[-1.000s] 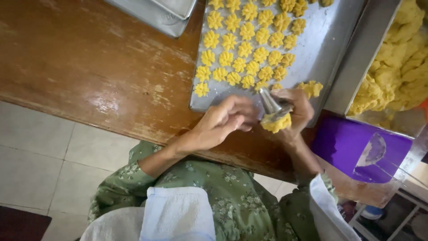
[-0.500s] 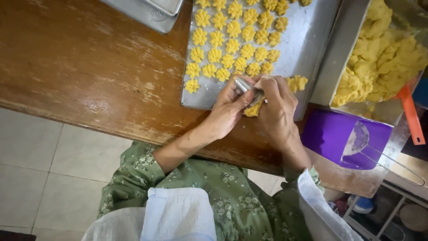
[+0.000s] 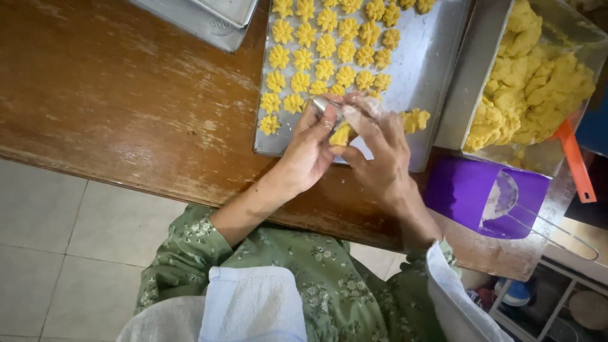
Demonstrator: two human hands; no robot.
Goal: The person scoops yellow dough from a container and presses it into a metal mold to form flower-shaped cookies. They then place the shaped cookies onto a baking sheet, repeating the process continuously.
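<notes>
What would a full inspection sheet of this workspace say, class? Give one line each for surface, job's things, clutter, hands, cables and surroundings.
Surface: worn brown wooden table, scuffed finish.
Job's things: metal baking tray with rows of yellow flower-shaped cookies; metal piping nozzle with a dough lump; pan of yellow dough.
Clutter: purple board, small wire strainer, orange handle, stacked empty trays.
Hands: left hand and right hand together grip the nozzle and dough.
Cables: nothing seen.
Surroundings: pale tiled floor.
</notes>
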